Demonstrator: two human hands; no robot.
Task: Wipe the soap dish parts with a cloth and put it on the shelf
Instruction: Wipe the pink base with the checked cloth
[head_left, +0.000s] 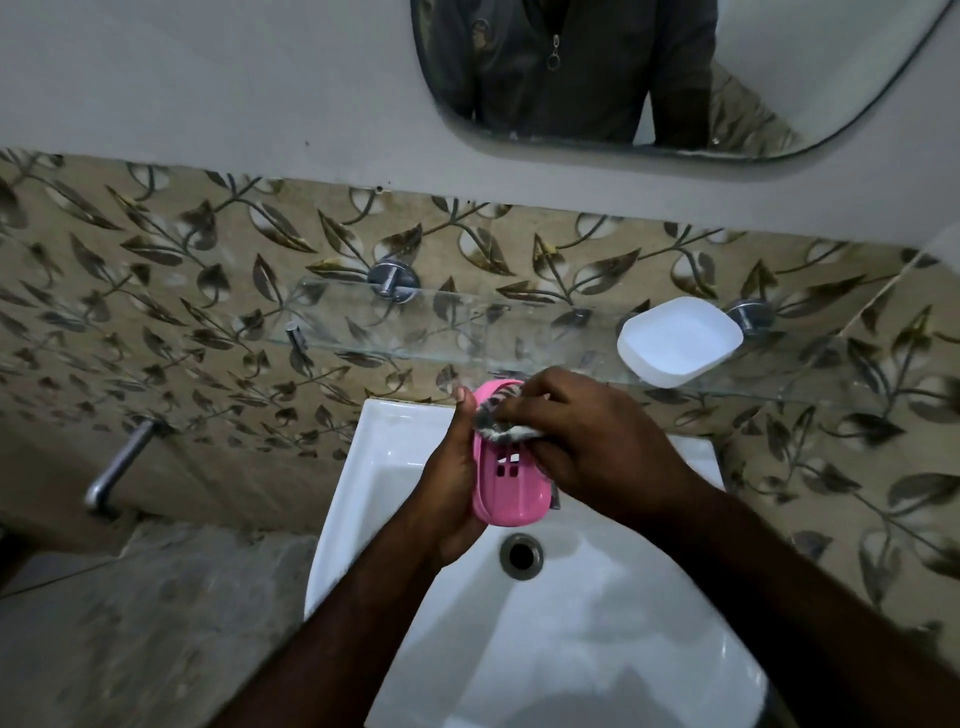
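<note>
Over the sink (363, 499) my left hand (449, 488) cradles the pink slotted tray (511, 499) by its long edge; my right hand (597, 441) pinches the cloth (493, 426) against it; light, rigid, likely slippery plastic, best gripped at the rims; white base (680, 340) sits on the glass shelf (415, 332).

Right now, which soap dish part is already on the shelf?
The white rounded plastic tray, on the glass shelf; the pink slotted part is in the hands.
</note>
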